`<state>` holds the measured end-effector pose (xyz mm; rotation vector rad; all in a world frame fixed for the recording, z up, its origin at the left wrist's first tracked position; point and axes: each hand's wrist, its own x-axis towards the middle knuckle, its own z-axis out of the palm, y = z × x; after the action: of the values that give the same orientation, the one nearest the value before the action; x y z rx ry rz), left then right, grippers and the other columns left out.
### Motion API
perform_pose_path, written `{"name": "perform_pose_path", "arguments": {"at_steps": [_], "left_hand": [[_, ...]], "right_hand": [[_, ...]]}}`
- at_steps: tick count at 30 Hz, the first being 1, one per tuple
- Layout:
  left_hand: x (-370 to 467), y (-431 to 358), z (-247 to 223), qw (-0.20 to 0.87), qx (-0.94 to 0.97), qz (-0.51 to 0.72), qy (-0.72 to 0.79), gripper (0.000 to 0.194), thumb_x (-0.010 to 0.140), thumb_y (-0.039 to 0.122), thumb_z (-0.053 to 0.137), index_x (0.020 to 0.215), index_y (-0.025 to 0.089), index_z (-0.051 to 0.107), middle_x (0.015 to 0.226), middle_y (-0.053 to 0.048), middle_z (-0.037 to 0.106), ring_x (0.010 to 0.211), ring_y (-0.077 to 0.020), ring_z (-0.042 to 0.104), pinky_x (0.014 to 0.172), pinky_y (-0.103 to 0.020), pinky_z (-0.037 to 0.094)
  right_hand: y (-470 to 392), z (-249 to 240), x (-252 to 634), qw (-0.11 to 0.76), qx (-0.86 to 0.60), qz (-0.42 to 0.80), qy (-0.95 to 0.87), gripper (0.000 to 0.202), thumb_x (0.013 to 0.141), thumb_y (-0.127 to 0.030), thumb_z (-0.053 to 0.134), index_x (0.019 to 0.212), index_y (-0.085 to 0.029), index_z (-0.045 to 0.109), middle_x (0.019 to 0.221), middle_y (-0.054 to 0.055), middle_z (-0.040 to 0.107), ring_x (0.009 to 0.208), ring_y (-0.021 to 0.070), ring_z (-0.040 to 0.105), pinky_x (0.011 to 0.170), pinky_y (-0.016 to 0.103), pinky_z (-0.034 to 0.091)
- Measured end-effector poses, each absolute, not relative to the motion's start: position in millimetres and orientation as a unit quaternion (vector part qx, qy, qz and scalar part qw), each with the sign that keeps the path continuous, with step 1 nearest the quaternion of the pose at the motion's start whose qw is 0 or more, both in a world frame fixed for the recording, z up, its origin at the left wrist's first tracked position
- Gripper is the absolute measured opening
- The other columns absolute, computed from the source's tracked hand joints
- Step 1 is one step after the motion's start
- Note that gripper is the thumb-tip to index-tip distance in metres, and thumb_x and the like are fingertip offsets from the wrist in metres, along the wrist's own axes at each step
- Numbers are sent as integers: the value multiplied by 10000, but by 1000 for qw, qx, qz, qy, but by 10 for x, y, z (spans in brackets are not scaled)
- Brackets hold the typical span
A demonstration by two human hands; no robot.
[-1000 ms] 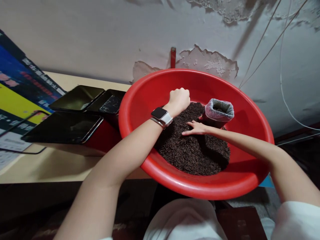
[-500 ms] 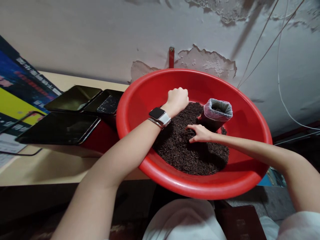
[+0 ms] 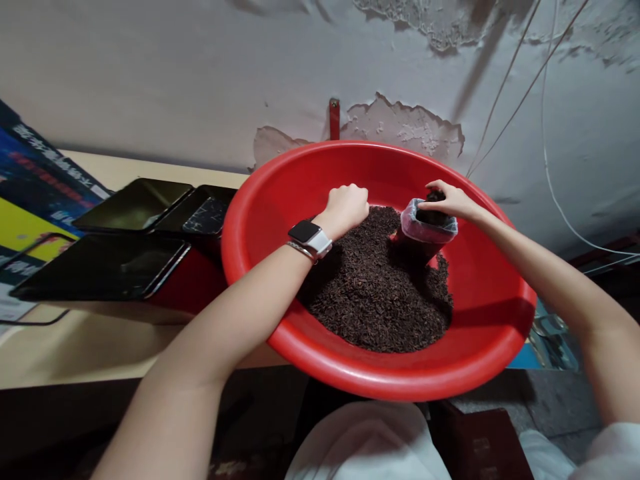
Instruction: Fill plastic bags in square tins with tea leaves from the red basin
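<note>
A heap of dark, twisted dried tea leaves [image 3: 375, 300] lies in a large red plastic basin [image 3: 400, 383]. A dark red canister [image 3: 417, 250] stands in the leaves at the right, a clear plastic bag [image 3: 430, 232] lining it and folded over its rim. Over its mouth, my right hand [image 3: 447, 200] is closed around a dark clump of tea leaves. My left hand [image 3: 347, 207], with a watch [image 3: 305, 231] on the wrist, forms a fist at the far edge of the heap. Whatever that fist holds is hidden from me.
Several black-topped tins [image 3: 100, 267] stand on the pale table [image 3: 45, 360] left of the basin. A printed box [image 3: 35, 173] is beyond them. Behind rises a peeling wall [image 3: 200, 80] with loose wires [image 3: 545, 133] at the right.
My right hand has lifted from the heap with tea leaves and moved up and right to the canister's mouth. My left fist has stayed in nearly the same place; the view shifted slightly.
</note>
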<state>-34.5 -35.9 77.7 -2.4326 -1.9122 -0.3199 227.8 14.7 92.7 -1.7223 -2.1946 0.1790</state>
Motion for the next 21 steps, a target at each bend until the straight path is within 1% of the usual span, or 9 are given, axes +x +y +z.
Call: {"name": "perform_pose_path", "arguments": {"at_steps": [2,4,7,9,12,14,16,18,21], "left_hand": [[-327,-322,697,-3,-812,-79,-578,370,918,236,369,1127,124,653,1121,-164,660,1017,-293,619,839,-407,482],[-277,-300,572,-29,-850,-57,-523,383,933,321,384,1172,142,624,1188,-146,634,1062,-281,598,870,-390,480],[-134,-351,322,-82,-898,-18,-432,501,937,467,394,1285,144,552,1317,-148,559,1180,-281,529,980,-402,432],[-18,-452,143,-138,-910,22,-391,600,923,545,396,1385,167,463,1444,-147,449,1312,-317,410,1059,-488,351],[120,-651,-90,-231,-896,86,-369,771,857,683,424,1489,262,295,1578,-109,215,1445,-384,114,1092,-659,146],[165,-759,-202,-280,-889,107,-347,849,814,738,443,1512,309,216,1594,-95,149,1455,-390,25,1084,-688,68],[179,-814,-277,-298,-897,116,-304,886,780,733,511,1510,333,209,1598,-96,125,1458,-380,36,1098,-665,68],[175,-814,-315,-283,-915,127,-258,916,718,663,649,1487,333,277,1601,-107,116,1452,-381,98,1115,-622,124],[170,-768,-314,-248,-932,146,-218,900,615,525,787,1405,298,421,1567,-130,229,1389,-382,288,1092,-533,279]], "right_hand": [[127,870,2342,165,-615,21,-771,649,718,-595,660,1240,-219,571,1176,130,614,1081,317,569,908,531,468],[81,818,2349,184,-612,-20,-769,613,753,-635,603,1217,-235,582,1235,135,589,1142,349,532,938,570,427],[20,746,2300,247,-593,-51,-765,501,834,-609,509,1146,-229,605,1224,137,593,1152,346,520,942,563,414],[6,694,2267,281,-583,-58,-760,449,872,-570,467,1106,-214,610,1183,139,610,1129,330,532,937,540,418],[19,610,2253,295,-575,-60,-760,406,886,-533,459,1060,-199,612,1142,139,626,1091,318,546,928,517,422],[38,562,2265,296,-570,-59,-764,381,889,-514,463,1040,-197,610,1118,136,636,1071,312,557,921,510,426],[60,527,2283,301,-563,-53,-768,358,893,-497,465,1025,-197,609,1097,131,646,1053,302,569,913,502,432],[81,508,2300,312,-556,-40,-769,333,893,-481,473,1006,-200,609,1081,123,655,1038,290,580,906,490,438],[106,501,2319,334,-547,-9,-767,294,890,-460,486,959,-203,612,1036,104,673,996,266,602,886,457,455]]}}
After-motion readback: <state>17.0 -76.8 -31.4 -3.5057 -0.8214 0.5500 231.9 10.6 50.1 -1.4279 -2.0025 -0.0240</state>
